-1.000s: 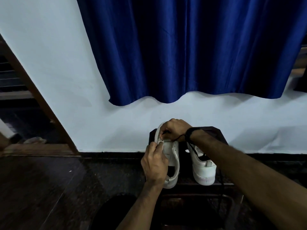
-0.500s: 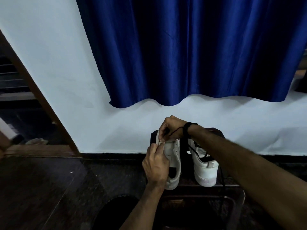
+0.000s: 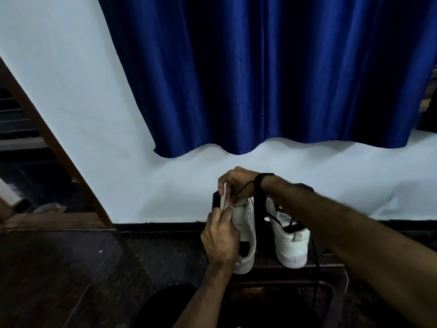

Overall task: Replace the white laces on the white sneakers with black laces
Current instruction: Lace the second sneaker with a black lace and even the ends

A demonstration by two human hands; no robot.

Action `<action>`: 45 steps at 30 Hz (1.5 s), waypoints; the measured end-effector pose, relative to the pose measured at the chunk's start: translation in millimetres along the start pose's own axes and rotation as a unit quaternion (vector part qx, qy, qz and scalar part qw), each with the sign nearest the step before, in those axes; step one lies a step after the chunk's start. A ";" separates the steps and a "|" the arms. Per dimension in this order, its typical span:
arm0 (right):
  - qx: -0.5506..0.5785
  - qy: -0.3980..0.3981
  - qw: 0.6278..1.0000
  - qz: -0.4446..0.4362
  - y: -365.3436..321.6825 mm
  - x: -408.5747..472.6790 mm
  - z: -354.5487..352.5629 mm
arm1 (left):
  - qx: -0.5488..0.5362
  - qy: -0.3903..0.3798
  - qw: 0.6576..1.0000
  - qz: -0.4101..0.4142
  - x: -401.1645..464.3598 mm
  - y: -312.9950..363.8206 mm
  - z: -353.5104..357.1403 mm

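Observation:
Two white sneakers stand side by side on a dark stool (image 3: 331, 268) with their toes toward the wall. My left hand (image 3: 221, 240) grips the left sneaker (image 3: 247, 223) by its left eyelet side. My right hand (image 3: 238, 184) is curled over that shoe's toe end and pinches a black lace (image 3: 242, 189) that runs back toward my wrist. The right sneaker (image 3: 289, 240) carries a black lace (image 3: 281, 218) crossed through its eyelets, with a loose end hanging over the stool's front.
A white wall with a dark skirting stands right behind the stool, and a blue curtain (image 3: 272, 79) hangs above. A brown door frame (image 3: 54, 147) slants at the left. Dark stone floor spreads to the left and front.
My right hand has lifted slightly at the left sneaker's toe end, drawing the black lace up. My left hand stays on the shoe's side.

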State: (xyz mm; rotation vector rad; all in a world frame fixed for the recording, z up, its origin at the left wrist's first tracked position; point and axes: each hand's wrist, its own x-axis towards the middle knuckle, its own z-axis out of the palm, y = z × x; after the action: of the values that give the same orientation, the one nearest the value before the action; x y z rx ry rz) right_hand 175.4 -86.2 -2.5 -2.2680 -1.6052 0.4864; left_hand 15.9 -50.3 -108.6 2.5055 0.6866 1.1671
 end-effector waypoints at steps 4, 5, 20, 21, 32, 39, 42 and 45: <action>0.028 -0.010 1.000 -0.009 5.5 -1.7 -0.6 | -0.004 0.000 1.000 0.001 1.2 -0.3 1.3; 0.023 -0.010 0.999 -0.020 5.3 -2.3 -0.6 | -0.004 0.001 1.000 0.004 1.4 -0.7 1.5; -0.023 -0.006 0.998 -0.051 10.9 0.1 5.5 | -0.011 0.026 0.999 0.021 -0.6 -0.9 3.0; -0.030 -0.006 0.998 -0.049 10.8 2.1 7.4 | -0.011 0.031 0.999 0.023 -0.8 -1.5 3.2; 0.074 -0.021 0.997 -0.028 22.9 8.1 10.4 | -0.069 0.024 0.997 -0.011 0.8 -5.8 11.2; 0.060 -0.079 0.995 0.002 37.8 16.8 10.9 | -0.081 -0.085 0.991 -0.057 9.2 -10.8 25.1; 0.044 -0.073 0.996 0.017 49.2 16.2 18.2 | -0.093 -0.125 0.986 -0.066 15.2 -11.6 31.5; 0.056 -0.046 0.997 0.012 58.4 12.6 27.8 | -0.098 -0.126 0.985 -0.069 17.3 -8.8 36.2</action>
State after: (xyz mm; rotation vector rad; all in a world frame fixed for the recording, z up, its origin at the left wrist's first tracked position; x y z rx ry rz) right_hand 215.7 -91.1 -54.4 -2.2142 -1.5525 0.6780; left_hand 51.0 -35.8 -124.3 2.3430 0.6330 0.8099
